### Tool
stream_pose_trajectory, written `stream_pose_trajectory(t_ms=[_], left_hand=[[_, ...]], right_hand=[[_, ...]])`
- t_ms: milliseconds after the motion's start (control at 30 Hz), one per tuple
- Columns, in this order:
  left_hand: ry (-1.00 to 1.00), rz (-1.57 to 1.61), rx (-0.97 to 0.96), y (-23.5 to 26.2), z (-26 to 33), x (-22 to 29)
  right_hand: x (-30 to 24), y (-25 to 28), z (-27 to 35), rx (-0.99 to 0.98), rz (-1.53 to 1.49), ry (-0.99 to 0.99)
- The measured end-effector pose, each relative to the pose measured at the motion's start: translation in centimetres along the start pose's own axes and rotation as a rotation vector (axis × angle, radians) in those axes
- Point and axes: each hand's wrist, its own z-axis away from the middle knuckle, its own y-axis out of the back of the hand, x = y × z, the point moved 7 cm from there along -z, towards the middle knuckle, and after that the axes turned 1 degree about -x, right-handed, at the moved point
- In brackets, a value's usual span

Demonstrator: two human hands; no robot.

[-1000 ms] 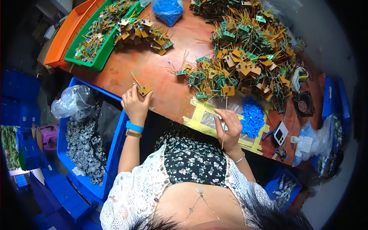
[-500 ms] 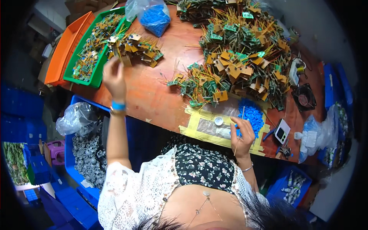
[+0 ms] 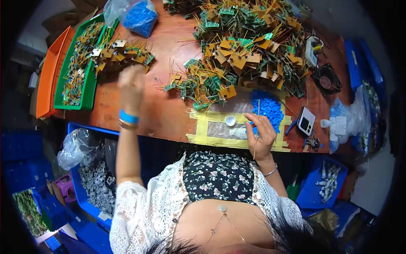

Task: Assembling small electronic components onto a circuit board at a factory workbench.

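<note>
My left hand (image 3: 132,86), smeared by motion, is above the table just on the near side of a small heap of circuit boards (image 3: 122,55) with tan squares and thin wires; its fingers are too blurred to show any grip. In my right hand (image 3: 263,137) a thin wooden stick (image 3: 255,148) is pinched, slanting up past the fingers. Behind that hand lies a pile of small blue pieces (image 3: 270,111). Left of it, a small round white dish (image 3: 230,121) sits on a work patch edged with yellow tape (image 3: 198,137).
A large mound of wired circuit boards (image 3: 249,55) fills the back. At the left stand a green bin (image 3: 89,95) of boards and an orange bin (image 3: 46,93). A bag of blue pieces (image 3: 141,19) lies behind. Rightward are a phone (image 3: 306,121) and a black fan (image 3: 326,79).
My left hand has moved rightward over the table, away from the green bin. My right hand still has the stick in nearly the same place. The whole view has shifted slightly.
</note>
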Motion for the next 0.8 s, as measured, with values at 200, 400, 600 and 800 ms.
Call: stream_pose_trajectory(t_ms=[200, 400, 600, 800], left_hand=[[-0.086, 0.062, -0.131, -3.8, 5.0, 6.6], [0.099, 0.106, 0.003, -1.4, 3.6, 3.4], [0.529, 0.886, 0.371, 2.5, 6.5, 4.3], [0.714, 1.011, -0.019, -1.4, 13.0, 10.9]], right_hand=[[-1.5, -0.9, -1.5, -0.072, -0.055, 0.102], [0.2, -1.4, 0.8, -0.103, -0.287, -0.068], [2.6, -1.1, 2.9, -0.186, -0.387, -0.279], [3.4, -2.8, 4.1, -0.160, -0.452, -0.376]])
